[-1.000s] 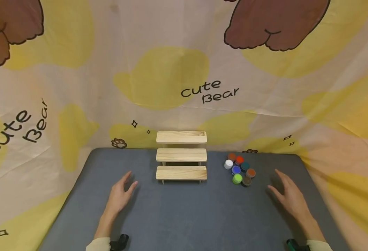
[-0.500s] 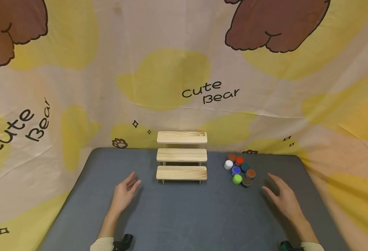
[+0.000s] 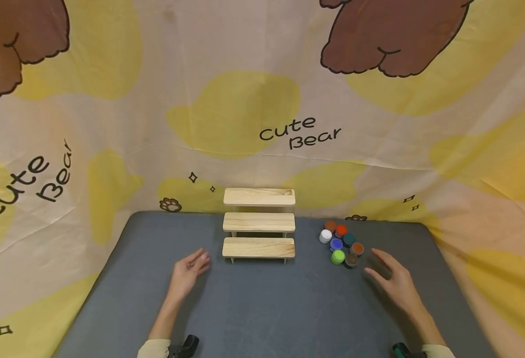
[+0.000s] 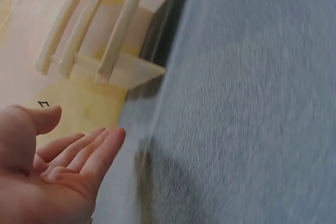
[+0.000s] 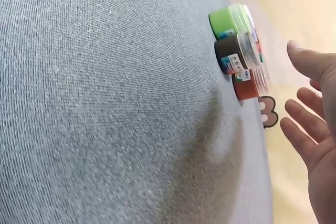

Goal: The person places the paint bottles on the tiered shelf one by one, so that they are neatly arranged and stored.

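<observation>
My left hand (image 3: 186, 276) hovers over the table left of a three-tier wooden display stand (image 3: 259, 247), fingers relaxed and holding nothing. In the left wrist view its palm and thumb show apart, with the stand beyond the fingertips. My right hand (image 3: 395, 284) is just right of a cluster of small paint jars, thumb and fingers spread with nothing between them. Nearest to it are a dark brown jar (image 3: 351, 260) and an orange-brown jar (image 3: 357, 249). A green jar (image 3: 338, 256), blue jar (image 3: 336, 244), white jar (image 3: 325, 236), red jar (image 3: 341, 230) and teal jar (image 3: 349, 240) stand close together.
A grey cloth-covered table (image 3: 262, 308) lies under both hands. Behind it hangs a yellow and cream curtain (image 3: 235, 114) printed with bears and lettering. Another brown jar (image 3: 330, 226) stands at the back of the cluster.
Both hands have moved inward: the left hand rightward toward the stand, the right hand leftward toward the jars. The left fingers have drawn closer together. Stand and jars stay in place.
</observation>
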A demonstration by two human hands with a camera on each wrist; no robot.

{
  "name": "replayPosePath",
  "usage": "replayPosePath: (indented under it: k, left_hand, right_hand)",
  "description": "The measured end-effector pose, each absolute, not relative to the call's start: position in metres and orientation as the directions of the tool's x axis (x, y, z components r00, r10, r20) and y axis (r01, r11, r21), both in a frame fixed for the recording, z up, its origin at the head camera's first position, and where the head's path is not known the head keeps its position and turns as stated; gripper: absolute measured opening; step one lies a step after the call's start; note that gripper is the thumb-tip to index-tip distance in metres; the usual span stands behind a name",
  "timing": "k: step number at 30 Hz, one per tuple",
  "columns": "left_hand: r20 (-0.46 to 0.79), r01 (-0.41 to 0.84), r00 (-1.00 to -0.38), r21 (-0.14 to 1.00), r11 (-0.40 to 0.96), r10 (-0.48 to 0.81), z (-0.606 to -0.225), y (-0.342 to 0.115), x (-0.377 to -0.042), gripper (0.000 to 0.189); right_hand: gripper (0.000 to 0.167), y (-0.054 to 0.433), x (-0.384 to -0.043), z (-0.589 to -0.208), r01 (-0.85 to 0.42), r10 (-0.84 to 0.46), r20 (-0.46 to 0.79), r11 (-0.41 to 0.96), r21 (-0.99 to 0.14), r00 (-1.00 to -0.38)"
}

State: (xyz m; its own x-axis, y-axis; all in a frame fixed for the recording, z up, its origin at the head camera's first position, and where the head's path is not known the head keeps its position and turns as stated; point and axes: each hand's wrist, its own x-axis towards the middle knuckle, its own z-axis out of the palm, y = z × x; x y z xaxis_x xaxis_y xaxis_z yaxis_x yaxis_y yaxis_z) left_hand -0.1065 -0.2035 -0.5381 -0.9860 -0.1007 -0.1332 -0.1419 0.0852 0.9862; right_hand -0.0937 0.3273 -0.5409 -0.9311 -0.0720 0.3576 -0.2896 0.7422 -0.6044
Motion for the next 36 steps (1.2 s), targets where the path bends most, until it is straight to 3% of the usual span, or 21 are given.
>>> replayPosePath:
  k: [13,28,36]
  left_hand:
    - [-0.294,-0.269,-0.954,0.927,-0.261,-0.063,-0.542,-0.192,-0.104,0.052]
    - [-0.368,-0.314,-0.924,0.883,-0.348,-0.1,-0.55,-0.177,-0.118,0.05]
    - [-0.356,-0.3,-0.926,0.898,-0.322,-0.13,-0.551,-0.171,-0.122,0.043]
  right_hand:
    - [0.054,0.313,-0.097,-0.55,-0.311,-0.069,0.373,0.701,-0.642,-0.925]
    - [0.047,0.304,-0.102,-0.559,-0.277,-0.023,0.356,0.676,-0.682,-0.934]
    - [0.048,0.304,-0.105,-0.564,-0.291,-0.027,0.367,0.667,-0.687,-0.93]
